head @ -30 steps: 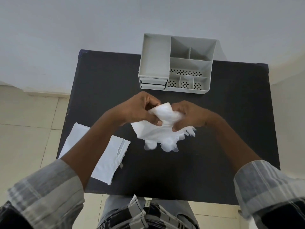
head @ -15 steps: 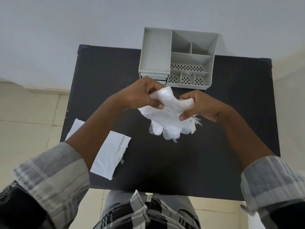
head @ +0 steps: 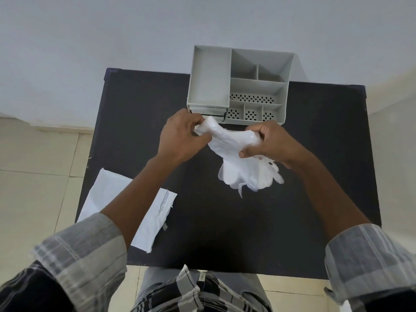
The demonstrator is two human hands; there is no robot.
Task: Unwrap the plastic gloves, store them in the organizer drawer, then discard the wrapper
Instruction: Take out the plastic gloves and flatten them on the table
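Your left hand (head: 180, 136) and right hand (head: 267, 140) both pinch the plastic gloves (head: 238, 163), held above the black table (head: 225, 221) just in front of the grey organizer (head: 211, 82). They look thin, milky-white and crumpled, finger ends dangling below your right hand. Their torn white wrapper (head: 153, 217) lies flat at the table's left edge.

One head-worn view — looking steeply down, close over the black table (head: 225, 221).

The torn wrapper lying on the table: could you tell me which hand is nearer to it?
Left. The left hand is up and right of the wrapper, its forearm crossing above it. The right hand is farther right, past the gloves both hands grip.
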